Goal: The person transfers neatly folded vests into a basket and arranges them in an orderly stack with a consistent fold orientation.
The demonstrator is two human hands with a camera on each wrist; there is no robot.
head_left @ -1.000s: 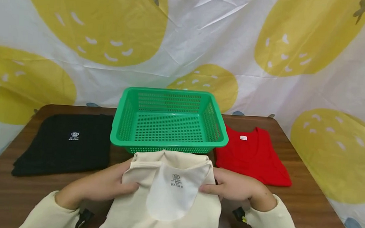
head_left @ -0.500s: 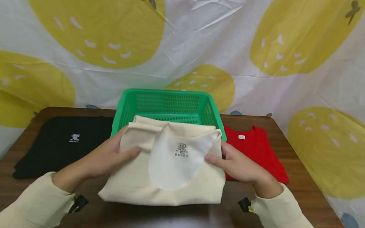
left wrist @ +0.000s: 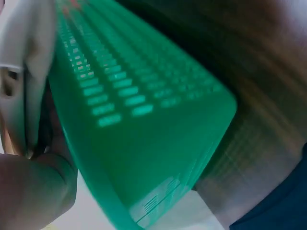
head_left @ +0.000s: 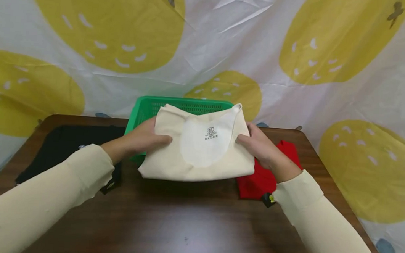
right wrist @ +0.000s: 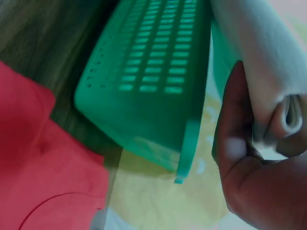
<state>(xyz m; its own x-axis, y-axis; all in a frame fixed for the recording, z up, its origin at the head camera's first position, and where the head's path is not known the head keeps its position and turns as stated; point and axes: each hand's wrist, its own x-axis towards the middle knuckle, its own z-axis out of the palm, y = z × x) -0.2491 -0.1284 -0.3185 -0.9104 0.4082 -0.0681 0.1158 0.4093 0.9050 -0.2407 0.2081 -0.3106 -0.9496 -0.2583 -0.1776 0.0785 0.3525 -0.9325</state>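
Observation:
A folded cream shirt [head_left: 166, 159] with a white neck panel and dark printed label hangs between both hands in the head view. My left hand [head_left: 147, 137] grips its left side, thumb on the front face. On the opposite side my right hand [head_left: 260, 144] pinches the fabric the same way, its fingers behind the fold. The shirt overlaps the green plastic basket [head_left: 135, 117], hiding most of its inside and front. In the right wrist view the rolled fold of the shirt [right wrist: 268, 62] sits in the hand, above the basket's rim.
A folded black garment [head_left: 64, 142] lies on the brown table [head_left: 183, 225] at the left, partly behind the left arm. At the right lies a red garment [head_left: 254, 182], partly under the right arm. A fruit-patterned cloth [head_left: 228, 36] hangs behind the table.
Both hands have lifted the folded cream shirt from the near part of the table and carried it forward, up to the basket. The basket and other garments have stayed put.

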